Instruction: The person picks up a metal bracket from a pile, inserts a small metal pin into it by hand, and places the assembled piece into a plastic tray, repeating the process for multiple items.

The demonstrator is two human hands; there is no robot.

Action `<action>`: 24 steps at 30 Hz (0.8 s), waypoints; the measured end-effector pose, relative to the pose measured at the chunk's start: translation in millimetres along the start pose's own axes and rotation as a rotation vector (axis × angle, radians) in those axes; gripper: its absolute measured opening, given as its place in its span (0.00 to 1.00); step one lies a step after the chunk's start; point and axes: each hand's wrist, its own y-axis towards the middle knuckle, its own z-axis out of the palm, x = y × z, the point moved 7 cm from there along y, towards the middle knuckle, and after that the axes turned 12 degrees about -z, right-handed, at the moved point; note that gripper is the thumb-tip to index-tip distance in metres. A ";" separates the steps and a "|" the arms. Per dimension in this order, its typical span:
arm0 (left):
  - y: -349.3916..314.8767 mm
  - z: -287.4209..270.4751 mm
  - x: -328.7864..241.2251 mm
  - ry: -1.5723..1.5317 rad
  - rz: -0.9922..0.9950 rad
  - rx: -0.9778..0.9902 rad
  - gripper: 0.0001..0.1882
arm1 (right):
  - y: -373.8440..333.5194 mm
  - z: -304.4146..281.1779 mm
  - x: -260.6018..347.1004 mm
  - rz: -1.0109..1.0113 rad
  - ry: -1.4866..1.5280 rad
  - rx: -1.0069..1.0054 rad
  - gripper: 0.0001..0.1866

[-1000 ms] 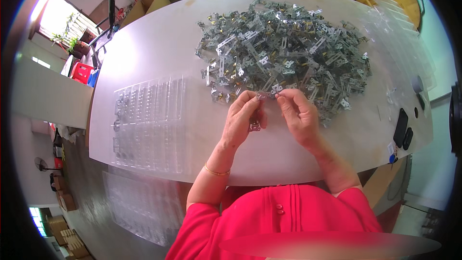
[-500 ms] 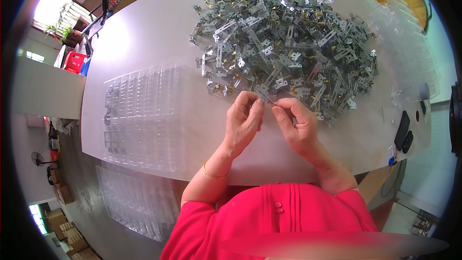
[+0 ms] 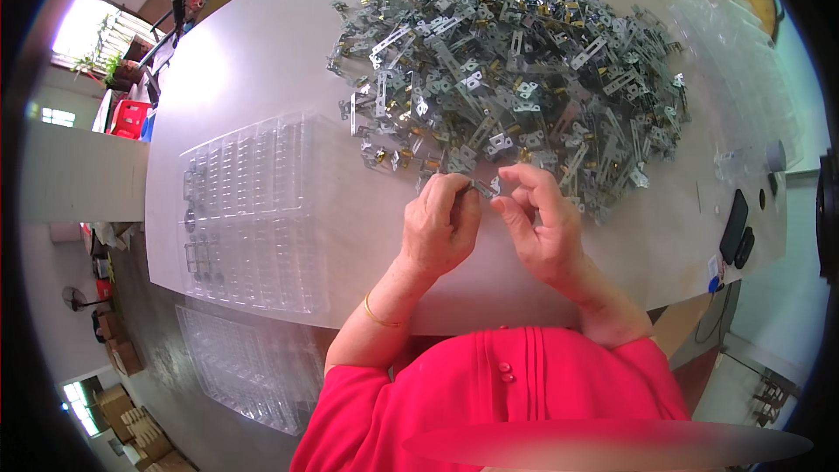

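Note:
A small silvery metal bracket (image 3: pixel 486 189) is pinched in my left hand (image 3: pixel 440 223), its end sticking out to the right from the fingertips. Close by, my right hand (image 3: pixel 549 225) has its thumb and index finger spread apart around that free end, and I see no grip on it. Just beyond both hands lies a big heap of similar metal brackets (image 3: pixel 524 79), some with brass-coloured parts. Most of the bracket in my left hand is hidden by the fingers.
Clear plastic compartment trays (image 3: pixel 262 293) lie on the white table (image 3: pixel 367 262) to the left, a few dark parts at their left edge. More clear trays (image 3: pixel 253 358) sit lower, beside the table. At the right are stacked clear trays (image 3: pixel 752 79) and a black phone (image 3: pixel 733 227).
The fingers of my right hand have parted from the pinch near the left hand. The bracket now shows more, held by the left hand. The view has shifted slightly.

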 end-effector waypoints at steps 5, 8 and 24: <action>-3.7 6.2 -1.6 0.029 0.105 0.014 0.09 | 1.7 3.9 4.3 -0.135 -0.104 0.016 0.09; -5.2 7.7 -5.9 0.084 0.143 0.029 0.11 | 6.2 2.0 10.4 -0.221 -0.174 0.017 0.07; -6.4 15.3 32.4 -0.807 -0.648 0.245 0.08 | -4.8 0.1 -6.7 0.044 0.054 -0.019 0.03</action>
